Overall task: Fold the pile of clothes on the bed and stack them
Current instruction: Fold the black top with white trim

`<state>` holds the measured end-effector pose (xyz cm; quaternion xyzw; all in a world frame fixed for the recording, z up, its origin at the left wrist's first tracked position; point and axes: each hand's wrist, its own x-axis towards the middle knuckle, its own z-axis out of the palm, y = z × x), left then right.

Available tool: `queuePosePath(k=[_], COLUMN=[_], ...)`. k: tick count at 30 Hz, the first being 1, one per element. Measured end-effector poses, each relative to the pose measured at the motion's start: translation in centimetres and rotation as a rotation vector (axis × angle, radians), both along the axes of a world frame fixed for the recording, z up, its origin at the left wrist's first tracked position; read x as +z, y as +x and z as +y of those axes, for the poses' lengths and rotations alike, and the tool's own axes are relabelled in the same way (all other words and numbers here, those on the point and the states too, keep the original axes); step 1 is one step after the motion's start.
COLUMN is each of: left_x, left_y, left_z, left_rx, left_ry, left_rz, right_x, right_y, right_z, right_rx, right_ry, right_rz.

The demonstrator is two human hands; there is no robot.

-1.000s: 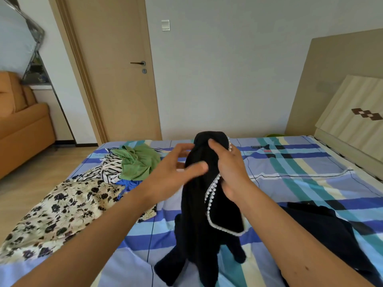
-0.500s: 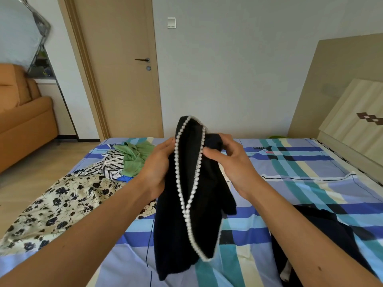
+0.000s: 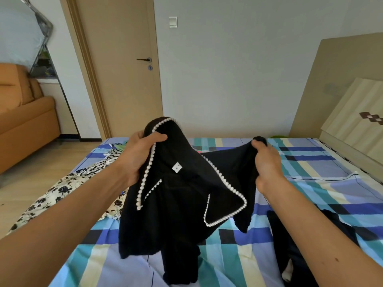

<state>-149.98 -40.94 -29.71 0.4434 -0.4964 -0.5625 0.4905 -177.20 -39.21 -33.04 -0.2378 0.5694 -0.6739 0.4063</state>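
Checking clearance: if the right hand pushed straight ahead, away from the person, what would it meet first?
Nothing close: the right hand, gripping the black top, has only bare bed below its line, then the far wall. Depth is uncertain.

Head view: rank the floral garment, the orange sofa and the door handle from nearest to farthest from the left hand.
1. Floral garment: on the bed just below and left of the left hand.
2. Orange sofa: on the floor, far left.
3. Door handle: on the door at the back wall, beyond the bed.
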Motion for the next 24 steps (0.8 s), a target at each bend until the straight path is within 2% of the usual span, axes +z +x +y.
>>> queuePosePath(k=[3, 5, 7, 9, 11, 13, 17, 21, 24], left_x=[0.3, 0.5, 0.5, 0.6, 0.9, 1.1, 1.2, 0.6, -0.4], left_y=[-0.7, -1.6, -2.5, -3.2, -3.3, -2.8, 0.1, 4.0, 6.1], left_z=[0.1, 0.4, 0.6, 1.0, 1.1, 0.9, -0.5, -2.5, -3.6], left_rx=[-0.031, -0.076, -0.132, -0.165, -0.144, -0.076, -0.03, -0.052, 0.012], left_ry=[0.052, 0.072, 0.077, 0.071, 0.021, -0.093, -0.429, -0.628, -0.654], left_rz=[0.066, 0.083, 0.07, 0.047, 0.011, -0.105, -0.555, -1.055, -1.249], right_x=[-0.3, -0.7, -1.8, -3.7, -5.7, -7.2, -8.4, -6.6, -4.2], right_y=[1.2, 2.7, 4.5, 6.1, 6.5, 5.8, 2.2, 0.1, -0.3], right_z=[0.5, 1.2, 1.7, 1.7, 1.3, 1.0, 0.4, -0.4, -1.3], right_rx=[0.113, 0.431, 0.787, 0.907, 0.798, 0.643, 0.307, 0.107, 0.092], right_ry=[-0.074, -0.156, -0.114, -0.06, -0.047, -0.031, 0.065, -0.019, -0.073], right_rz=[0.269, 0.391, 0.567, 0.78, 0.95, 1.03, 1.086, 0.893, 0.752])
